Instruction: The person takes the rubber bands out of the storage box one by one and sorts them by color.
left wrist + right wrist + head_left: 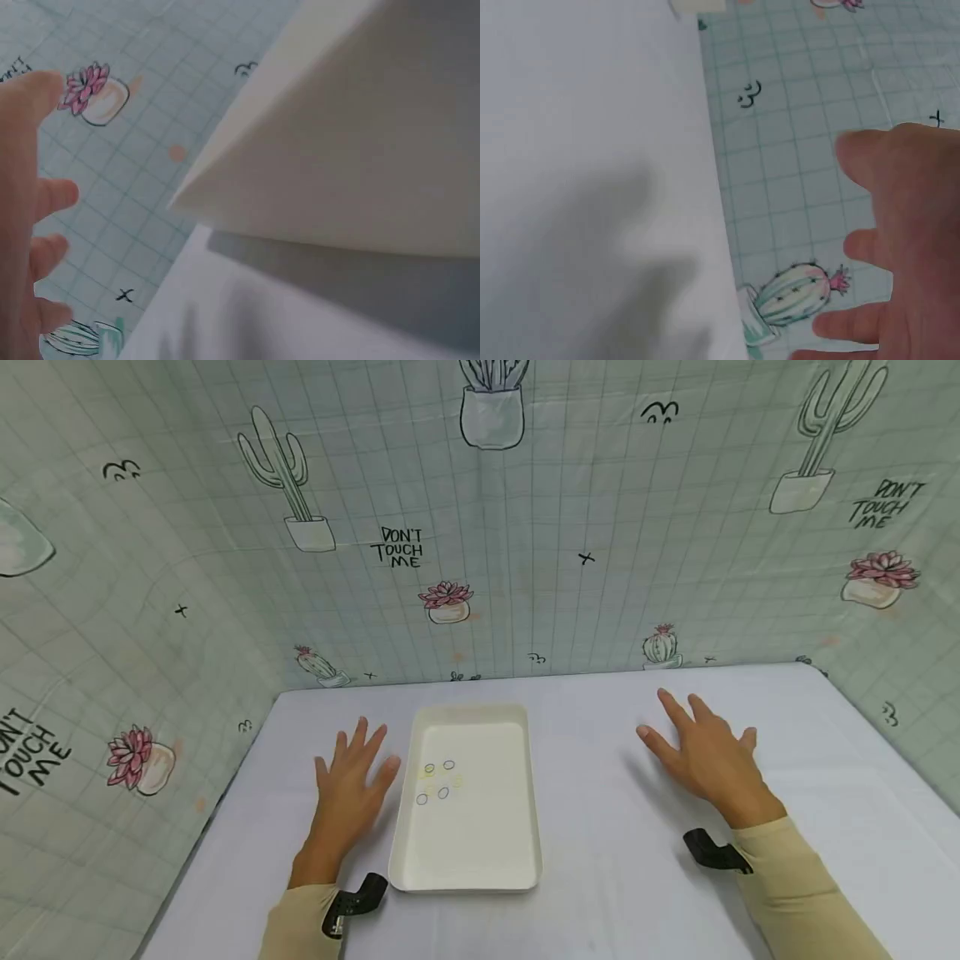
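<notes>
A shallow cream tray (480,860) with rounded corners lies on the table left of centre. Several small thin rings (443,793), some dark and some faint yellow, lie in its left half. My left hand (348,789) is spread just left of the tray, fingers pointing away, holding nothing. In the left wrist view that hand (26,217) shows at the edge, with the tray's outer wall (337,150) looming large beside it. Well to the right of the tray, my right hand (708,760) hovers with spread fingers and holds nothing; its shadow falls on the table in the right wrist view.
A white cloth covers the table (592,860). Upright behind and at both sides stands a grid-patterned curtain (525,568) printed with cacti and lettering. Each sleeve carries a black wrist mount (716,852) that juts inward over the table.
</notes>
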A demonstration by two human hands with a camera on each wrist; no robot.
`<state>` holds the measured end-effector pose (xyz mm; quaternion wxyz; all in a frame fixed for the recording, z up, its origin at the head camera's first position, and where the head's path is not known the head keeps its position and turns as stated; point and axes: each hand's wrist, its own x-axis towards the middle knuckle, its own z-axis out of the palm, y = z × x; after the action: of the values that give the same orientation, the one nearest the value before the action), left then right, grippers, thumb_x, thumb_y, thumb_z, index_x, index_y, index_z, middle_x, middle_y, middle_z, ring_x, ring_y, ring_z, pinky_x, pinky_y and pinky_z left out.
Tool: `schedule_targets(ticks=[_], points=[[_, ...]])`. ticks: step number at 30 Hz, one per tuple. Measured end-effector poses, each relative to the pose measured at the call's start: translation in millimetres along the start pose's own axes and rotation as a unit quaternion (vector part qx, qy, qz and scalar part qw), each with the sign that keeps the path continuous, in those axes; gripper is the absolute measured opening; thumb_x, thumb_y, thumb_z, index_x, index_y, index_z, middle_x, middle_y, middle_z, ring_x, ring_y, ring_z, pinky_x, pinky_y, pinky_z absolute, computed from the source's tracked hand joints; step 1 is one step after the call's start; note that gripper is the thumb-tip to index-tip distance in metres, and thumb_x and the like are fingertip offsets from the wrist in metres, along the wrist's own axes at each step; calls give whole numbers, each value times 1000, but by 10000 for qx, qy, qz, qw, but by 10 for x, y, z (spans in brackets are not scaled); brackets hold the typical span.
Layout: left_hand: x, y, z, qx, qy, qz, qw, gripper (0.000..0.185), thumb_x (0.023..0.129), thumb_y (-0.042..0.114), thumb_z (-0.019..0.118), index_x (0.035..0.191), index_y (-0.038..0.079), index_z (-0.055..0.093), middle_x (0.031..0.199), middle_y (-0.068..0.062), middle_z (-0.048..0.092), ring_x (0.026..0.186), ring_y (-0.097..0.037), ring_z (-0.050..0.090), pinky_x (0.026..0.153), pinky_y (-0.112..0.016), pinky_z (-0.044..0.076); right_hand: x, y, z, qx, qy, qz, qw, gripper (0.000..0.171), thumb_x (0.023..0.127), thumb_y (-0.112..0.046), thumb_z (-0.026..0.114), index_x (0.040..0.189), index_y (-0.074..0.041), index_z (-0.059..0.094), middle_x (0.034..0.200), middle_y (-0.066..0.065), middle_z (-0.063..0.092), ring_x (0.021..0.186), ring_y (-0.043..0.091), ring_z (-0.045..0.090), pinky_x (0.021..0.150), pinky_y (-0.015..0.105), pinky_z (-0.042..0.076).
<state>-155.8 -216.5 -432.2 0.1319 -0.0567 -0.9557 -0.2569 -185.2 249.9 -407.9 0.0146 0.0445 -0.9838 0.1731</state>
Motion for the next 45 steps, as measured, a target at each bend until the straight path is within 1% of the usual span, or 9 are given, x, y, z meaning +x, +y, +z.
schedule_targets(ticks=[3,7,11,16,24,34,39,42,45], points=[[-52,16,104,-835,-182,-254,9960,53,105,41,50,145,6,54,157,-18,37,146,-43,27,113,-69,14,-47,-14,18,900,-374,45,9952,82,102,-64,35,160,-8,22,156,32,28,133,56,37,99,76,27],[-31,35,180,-1506,-324,-493,9868,42,103,33,56,135,6,62,151,-15,47,142,-35,37,115,-56,27,-86,-84,6,1804,-709,137,9809,80,102,-62,38,158,-5,27,153,29,37,131,48,46,97,63,42],[-6,4,187,-1779,-177,-385,9831,32,102,23,60,128,5,67,143,-13,55,138,-33,45,112,-52,34,-62,-145,29,2336,-652,35,9701,72,103,-57,43,152,-4,40,143,25,51,124,42,55,95,56,48],[-13,-44,145,-2106,46,-182,9774,27,100,12,61,124,2,69,139,-11,59,132,-29,51,103,-48,45,42,-196,90,3278,-840,-83,9410,66,103,-52,47,144,0,49,136,23,58,113,33,64,92,47,52],[40,-59,220,-2233,-226,126,9744,26,100,11,61,123,4,70,141,-3,59,131,-23,53,97,-44,50,72,-182,191,4031,-1087,226,9084,61,103,-44,54,138,6,52,131,25,60,115,32,64,90,36,55],[-66,-64,313,-2387,-256,68,9707,22,97,8,64,116,9,74,142,7,57,132,-17,52,96,-31,50,96,-215,331,4195,-1299,19,8984,45,104,-30,55,130,7,58,127,22,63,110,28,66,85,34,56],[-73,-68,365,-2290,-494,287,9717,23,99,14,64,120,12,74,148,14,49,139,-13,43,109,-37,40,66,-209,337,4055,-1258,99,9053,45,104,-31,55,130,5,59,125,20,65,110,28,66,85,32,56],[-77,-84,374,-2214,-586,386,9726,24,99,15,64,121,13,74,149,15,47,140,-13,41,111,-41,37,62,-215,341,3963,-1254,126,9094,45,103,-32,56,129,5,59,122,18,66,109,26,66,85,30,55],[-63,-99,362,-2198,-503,479,9731,24,96,12,67,119,12,74,148,13,49,139,-15,43,111,-43,37,75,-228,351,4015,-1317,70,9063,45,104,-31,56,129,6,59,122,19,65,109,26,67,87,30,55]])
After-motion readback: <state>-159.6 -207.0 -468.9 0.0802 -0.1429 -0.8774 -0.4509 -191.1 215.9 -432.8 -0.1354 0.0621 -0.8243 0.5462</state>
